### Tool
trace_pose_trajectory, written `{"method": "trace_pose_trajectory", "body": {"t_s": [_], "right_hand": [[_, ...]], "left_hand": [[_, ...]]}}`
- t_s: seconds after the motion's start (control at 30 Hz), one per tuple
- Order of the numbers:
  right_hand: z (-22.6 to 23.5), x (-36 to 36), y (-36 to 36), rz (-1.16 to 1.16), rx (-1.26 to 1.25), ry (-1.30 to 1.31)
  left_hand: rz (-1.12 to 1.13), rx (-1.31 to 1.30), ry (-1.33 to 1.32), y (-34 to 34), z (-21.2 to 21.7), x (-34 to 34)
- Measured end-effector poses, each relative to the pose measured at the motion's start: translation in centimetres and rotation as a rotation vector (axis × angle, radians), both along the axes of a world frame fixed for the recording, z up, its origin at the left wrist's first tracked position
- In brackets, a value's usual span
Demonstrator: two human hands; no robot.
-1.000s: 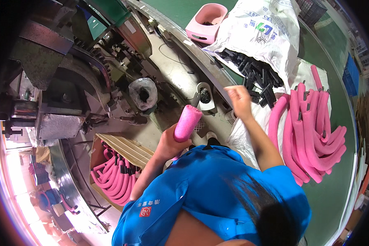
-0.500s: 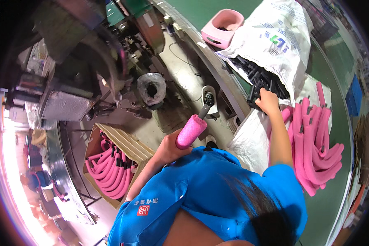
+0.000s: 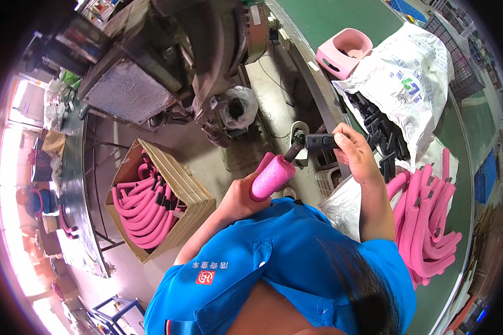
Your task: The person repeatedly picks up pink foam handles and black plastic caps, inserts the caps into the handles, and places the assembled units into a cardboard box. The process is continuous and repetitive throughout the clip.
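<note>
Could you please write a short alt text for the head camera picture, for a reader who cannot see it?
Seen from above, a person in a blue shirt holds a pink foam-covered tube in the left hand and a black grip in the right hand, close to the tube's end. A cardboard box of pink tubes stands to the left; a white sack of black parts lies to the right.

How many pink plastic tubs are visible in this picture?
1: the pink tub stands on the green table, beside the white sack. Others may be hidden.

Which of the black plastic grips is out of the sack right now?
The one pinched in the right hand, the black grip held beside the pink foam tube. The others lie in the white sack.
</note>
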State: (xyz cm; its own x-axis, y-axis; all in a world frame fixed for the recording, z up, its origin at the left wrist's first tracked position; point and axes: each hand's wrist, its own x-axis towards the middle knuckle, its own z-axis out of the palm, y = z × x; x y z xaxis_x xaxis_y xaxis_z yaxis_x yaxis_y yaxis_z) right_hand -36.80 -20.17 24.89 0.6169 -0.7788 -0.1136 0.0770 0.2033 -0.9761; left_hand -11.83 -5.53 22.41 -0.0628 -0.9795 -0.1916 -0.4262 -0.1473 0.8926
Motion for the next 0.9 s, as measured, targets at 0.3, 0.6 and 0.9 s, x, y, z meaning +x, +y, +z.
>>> {"method": "trace_pose_trajectory", "body": {"t_s": [0.3,0.6,0.9], "right_hand": [[0.9,3.1,0.0,0.148,-0.297,0.164],[-1.3,9.2,0.7,0.205,-0.539,0.304],[-8.5,23.1,-5.7,0.005,-1.001,0.326]], "left_hand": [[-0.04,-0.053,-0.021,1.7,-0.5,1.7],[0.098,-0.053,-0.146,4.6,-3.4,3.4],[0.47,0.08,-0.342,3.6,-1.9,8.3]]}}
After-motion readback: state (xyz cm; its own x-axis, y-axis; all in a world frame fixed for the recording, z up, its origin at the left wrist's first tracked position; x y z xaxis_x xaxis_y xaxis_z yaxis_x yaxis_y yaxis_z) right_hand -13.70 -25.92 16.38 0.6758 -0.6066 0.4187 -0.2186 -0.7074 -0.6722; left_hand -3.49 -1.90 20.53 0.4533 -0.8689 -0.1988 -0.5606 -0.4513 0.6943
